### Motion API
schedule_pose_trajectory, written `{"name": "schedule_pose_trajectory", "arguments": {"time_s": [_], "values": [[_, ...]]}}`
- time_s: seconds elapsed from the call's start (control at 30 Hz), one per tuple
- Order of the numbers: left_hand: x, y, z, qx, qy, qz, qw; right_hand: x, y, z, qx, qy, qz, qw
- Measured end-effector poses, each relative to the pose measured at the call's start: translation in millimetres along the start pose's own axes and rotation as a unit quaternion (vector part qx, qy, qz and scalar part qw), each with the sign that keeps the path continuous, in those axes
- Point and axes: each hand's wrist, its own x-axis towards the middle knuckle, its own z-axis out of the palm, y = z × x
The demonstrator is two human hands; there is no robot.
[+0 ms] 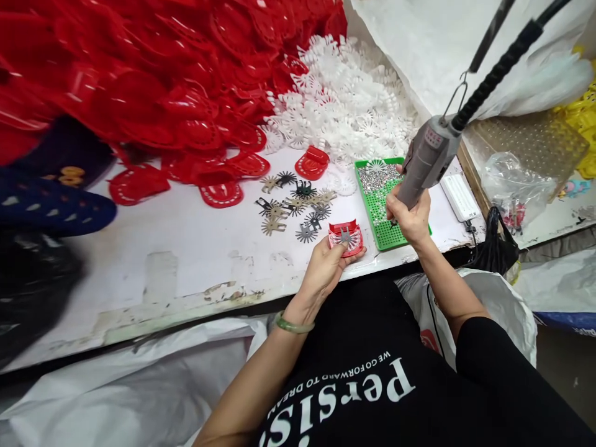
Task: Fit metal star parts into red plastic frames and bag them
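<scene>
Black printed shirt [372, 385] fills the near edge, a green bangle [292, 325] on the left wrist. Left hand [326, 270] pinches a red plastic piece [346, 238], topped by a dark star part, at the near table [186, 248] edge. Right hand [410, 214], fingers wrapped tight, grips a hanging grey power tool [426, 158] over the green tray [379, 205] just right. Loose metal star parts [293, 208] lie left; red [162, 81] and white [344, 99] heaps far.

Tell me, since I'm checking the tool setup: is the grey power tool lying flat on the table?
No. The right hand holds the grey power tool tilted above the green tray, and it hangs from a hook and cable overhead.
</scene>
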Motion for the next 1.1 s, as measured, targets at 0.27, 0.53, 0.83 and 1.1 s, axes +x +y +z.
{"name": "schedule_pose_trajectory", "arguments": {"time_s": [0.27,0.53,0.83,1.1], "values": [[-1.7,-1.0,-5.4,-0.001,0.009,0.002,1.000,-14.0,18.6,22.3,0.049,0.048,0.030,0.997],[-4.8,-4.2,-7.6,-0.007,0.005,0.007,1.000,-17.7,29.1,24.3,0.051,0.049,0.014,0.997],[-7.2,-2.7,-6.1,-0.007,0.008,0.011,1.000,-21.5,37.9,23.5,0.045,0.062,0.002,0.997],[-6.4,-2.6,-1.2,0.001,0.009,0.024,1.000,-29.0,40.0,23.3,0.034,0.095,-0.007,0.995]]}}
